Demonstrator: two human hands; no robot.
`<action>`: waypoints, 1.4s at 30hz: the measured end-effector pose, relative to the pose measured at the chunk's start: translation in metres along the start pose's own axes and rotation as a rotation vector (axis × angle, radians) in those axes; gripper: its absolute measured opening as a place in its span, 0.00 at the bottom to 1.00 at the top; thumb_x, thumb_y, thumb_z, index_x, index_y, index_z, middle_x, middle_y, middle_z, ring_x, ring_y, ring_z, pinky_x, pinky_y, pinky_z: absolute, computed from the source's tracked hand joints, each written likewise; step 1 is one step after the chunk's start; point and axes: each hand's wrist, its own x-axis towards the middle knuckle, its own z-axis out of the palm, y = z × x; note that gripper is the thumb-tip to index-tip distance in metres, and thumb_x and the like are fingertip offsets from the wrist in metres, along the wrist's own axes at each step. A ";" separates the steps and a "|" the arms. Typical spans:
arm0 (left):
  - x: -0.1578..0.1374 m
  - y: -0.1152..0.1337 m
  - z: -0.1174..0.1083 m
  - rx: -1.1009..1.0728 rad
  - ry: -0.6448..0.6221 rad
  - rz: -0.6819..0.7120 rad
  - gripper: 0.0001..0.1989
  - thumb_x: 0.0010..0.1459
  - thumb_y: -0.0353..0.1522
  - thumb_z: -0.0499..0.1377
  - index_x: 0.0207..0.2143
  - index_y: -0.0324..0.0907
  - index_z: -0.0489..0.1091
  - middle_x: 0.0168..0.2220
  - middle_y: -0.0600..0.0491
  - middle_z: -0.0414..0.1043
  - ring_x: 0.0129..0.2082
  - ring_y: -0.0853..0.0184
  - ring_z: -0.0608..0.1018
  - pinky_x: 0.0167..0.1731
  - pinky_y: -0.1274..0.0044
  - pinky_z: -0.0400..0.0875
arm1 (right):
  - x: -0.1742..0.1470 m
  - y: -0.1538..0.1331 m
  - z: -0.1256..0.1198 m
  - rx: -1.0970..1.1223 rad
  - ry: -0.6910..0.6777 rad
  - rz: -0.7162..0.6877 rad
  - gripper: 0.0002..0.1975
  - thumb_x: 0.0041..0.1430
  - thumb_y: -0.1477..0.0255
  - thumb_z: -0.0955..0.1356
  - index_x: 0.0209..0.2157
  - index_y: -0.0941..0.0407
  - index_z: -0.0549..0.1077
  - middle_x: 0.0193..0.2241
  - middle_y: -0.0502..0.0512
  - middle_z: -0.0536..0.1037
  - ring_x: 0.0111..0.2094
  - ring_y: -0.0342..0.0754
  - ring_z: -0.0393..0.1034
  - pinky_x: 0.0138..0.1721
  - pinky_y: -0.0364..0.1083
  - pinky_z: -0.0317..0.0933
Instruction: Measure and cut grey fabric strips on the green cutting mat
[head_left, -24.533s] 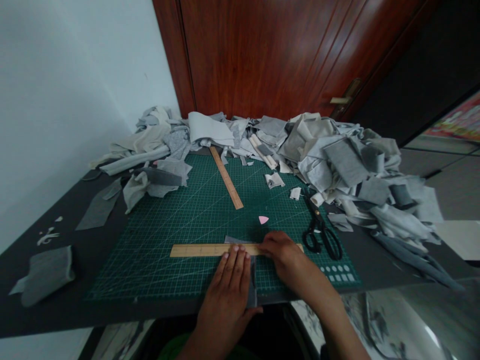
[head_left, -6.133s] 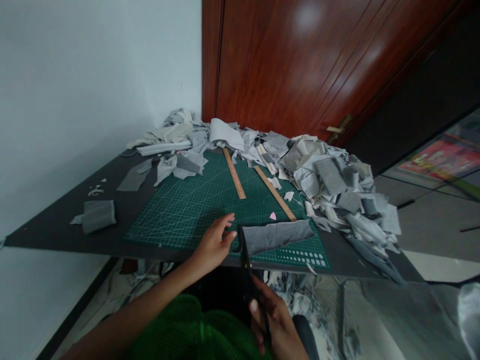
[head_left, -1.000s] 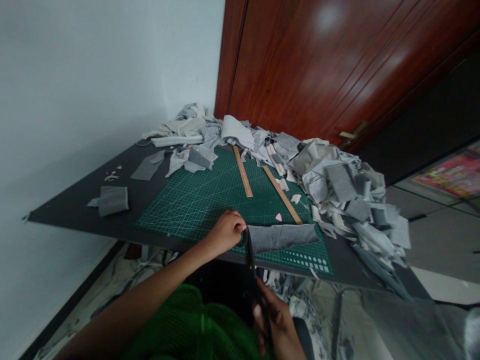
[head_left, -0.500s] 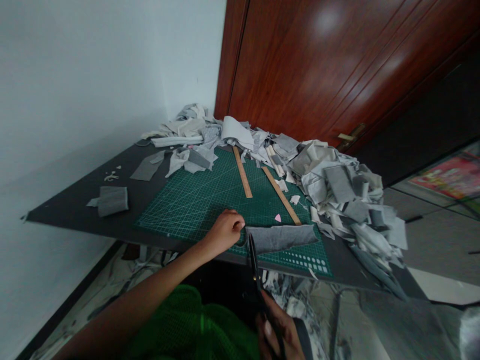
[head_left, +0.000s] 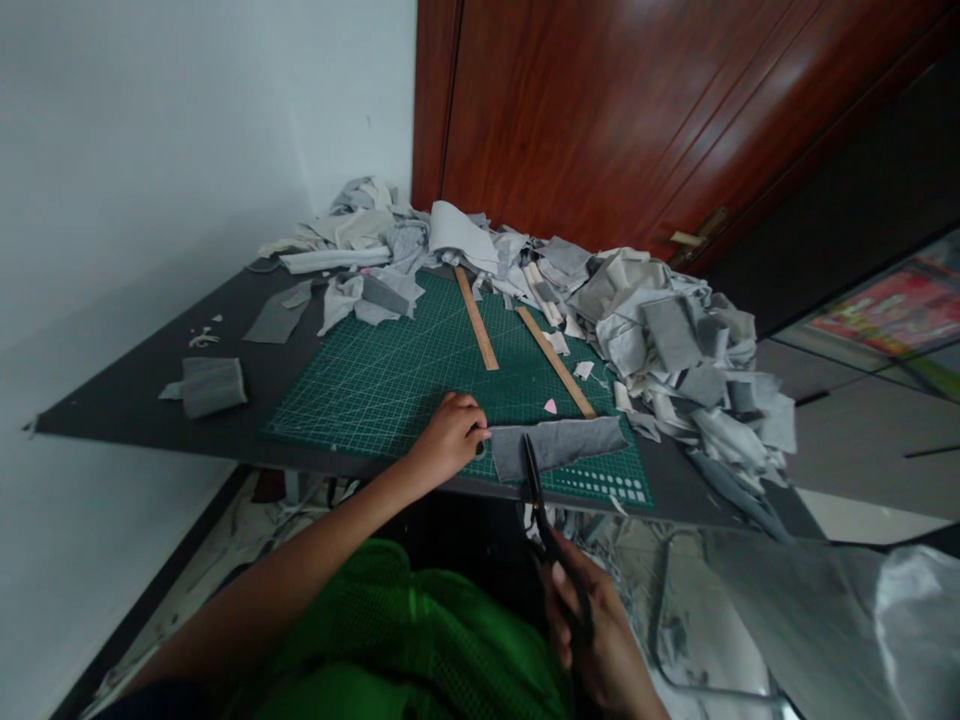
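Your left hand [head_left: 454, 438] is curled at the left end of the grey cloth strip [head_left: 574, 440], thumb close to the forefinger; cannot tell whether they pinch the corner, the dark sliver beneath them or nothing. Your right hand [head_left: 606, 635] is wrapped round the handles of the black scissors [head_left: 535, 486]. Blades point away from you, tips over the strip's left part; touching or just above, cannot tell, and they look together or nearly so. Reads as a trimming step, worked around that left end. Next move, in my judgement, calls for a steady left hold, the cloth flat, and blades lined up before any bite; a loose strip could drag under them. The strip lies lengthwise along the near edge of the green cutting mat [head_left: 390, 365]: mid-grey, soft-looking, far edge fairly straight, near edge wavy, right end uneven. Beyond its far edge, a small pink triangle [head_left: 550, 406]; one wooden ruler [head_left: 556, 362] reaches to the strip, another wooden ruler [head_left: 477, 320] sits farther off. Outermost, heaped fabric scraps [head_left: 675, 345] fill the back and right of the dark table [head_left: 135, 395].
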 end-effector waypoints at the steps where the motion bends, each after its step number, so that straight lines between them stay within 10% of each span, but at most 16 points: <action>1: 0.000 0.000 0.000 0.017 0.001 0.010 0.08 0.60 0.25 0.64 0.28 0.41 0.72 0.34 0.52 0.72 0.39 0.61 0.73 0.45 0.68 0.65 | 0.001 -0.003 0.001 0.010 0.002 0.021 0.45 0.55 0.49 0.75 0.65 0.61 0.64 0.14 0.38 0.62 0.13 0.37 0.48 0.11 0.36 0.49; 8: -0.001 0.004 -0.003 0.013 0.057 -0.025 0.10 0.66 0.23 0.55 0.32 0.42 0.70 0.34 0.52 0.71 0.40 0.61 0.72 0.46 0.68 0.66 | 0.002 -0.016 0.010 0.004 0.010 0.059 0.45 0.50 0.49 0.78 0.62 0.59 0.65 0.17 0.39 0.63 0.15 0.37 0.52 0.13 0.36 0.52; 14: -0.011 0.015 -0.012 0.026 0.024 0.133 0.19 0.66 0.33 0.63 0.58 0.46 0.68 0.59 0.47 0.67 0.60 0.55 0.67 0.59 0.64 0.62 | 0.013 -0.033 0.012 -0.021 0.009 0.021 0.47 0.48 0.49 0.79 0.61 0.61 0.65 0.16 0.37 0.62 0.14 0.37 0.52 0.12 0.36 0.50; 18: -0.013 0.016 -0.012 0.152 -0.155 0.179 0.05 0.67 0.31 0.60 0.43 0.45 0.76 0.45 0.51 0.76 0.49 0.58 0.72 0.50 0.67 0.65 | 0.019 -0.036 0.016 0.018 0.021 -0.002 0.47 0.46 0.50 0.80 0.60 0.61 0.66 0.18 0.37 0.62 0.15 0.37 0.53 0.12 0.36 0.50; 22: -0.008 0.005 -0.016 0.250 -0.137 0.153 0.11 0.65 0.23 0.56 0.33 0.44 0.74 0.37 0.52 0.77 0.43 0.59 0.73 0.44 0.67 0.65 | 0.018 -0.030 0.015 0.025 0.033 -0.014 0.47 0.46 0.49 0.79 0.60 0.61 0.66 0.18 0.38 0.64 0.14 0.36 0.52 0.11 0.36 0.50; 34: -0.010 -0.033 -0.087 0.749 0.198 -0.334 0.11 0.64 0.32 0.54 0.32 0.41 0.74 0.37 0.41 0.75 0.45 0.47 0.75 0.41 0.61 0.68 | 0.016 -0.017 0.014 -0.038 0.019 -0.044 0.49 0.49 0.47 0.77 0.63 0.62 0.64 0.17 0.38 0.64 0.13 0.36 0.51 0.12 0.37 0.49; 38: -0.013 -0.033 -0.084 0.609 0.235 -0.061 0.12 0.66 0.34 0.56 0.48 0.42 0.74 0.56 0.41 0.71 0.62 0.46 0.67 0.57 0.57 0.65 | 0.023 -0.018 0.027 0.015 -0.005 -0.009 0.51 0.48 0.46 0.77 0.63 0.62 0.62 0.17 0.38 0.64 0.13 0.37 0.53 0.11 0.36 0.50; 42: -0.016 -0.025 -0.067 0.364 -0.100 0.259 0.14 0.67 0.30 0.56 0.53 0.47 0.74 0.57 0.48 0.73 0.61 0.55 0.69 0.60 0.63 0.64 | 0.049 -0.038 0.036 0.096 -0.021 -0.013 0.43 0.44 0.47 0.80 0.53 0.59 0.69 0.23 0.41 0.68 0.15 0.36 0.56 0.11 0.36 0.51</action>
